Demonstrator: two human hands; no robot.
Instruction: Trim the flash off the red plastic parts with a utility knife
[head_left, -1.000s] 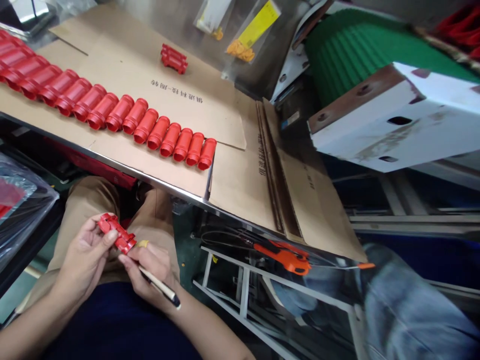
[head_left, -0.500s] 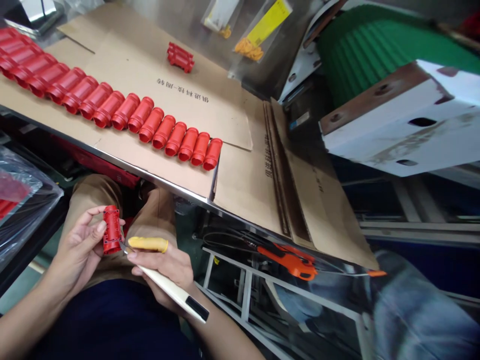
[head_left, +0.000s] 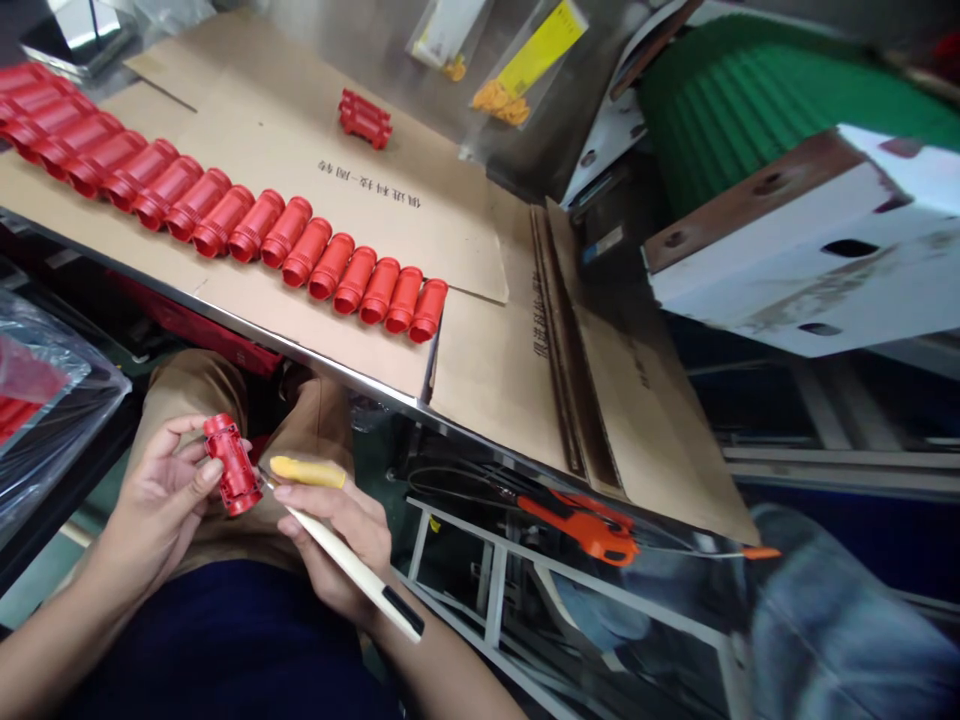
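Over my lap, my left hand [head_left: 169,490] is closed on a red plastic tube [head_left: 231,465] with cut-outs along its side, held tilted between thumb and fingers. My right hand [head_left: 337,530] grips a knife [head_left: 356,570] with a cream handle and a black end. A yellow finger cot [head_left: 307,471] covers one finger of that hand. The knife's thin metal tip is close to the tube's lower right edge; whether it touches I cannot tell. On the cardboard-covered table a long row of similar red tubes [head_left: 281,230] stretches leftward.
Two red parts [head_left: 364,118] lie farther back on the cardboard [head_left: 465,245]. Plastic bags with orange pieces [head_left: 501,103] are behind. An orange-handled tool [head_left: 592,530] hangs below the table edge. A white metal machine part [head_left: 810,250] juts out at right; a person's jeans [head_left: 832,620] show below.
The tube in my left hand has tilted, its lower end swinging right. My right hand with the knife has shifted slightly right, and the tip has drawn back a little from the tube.
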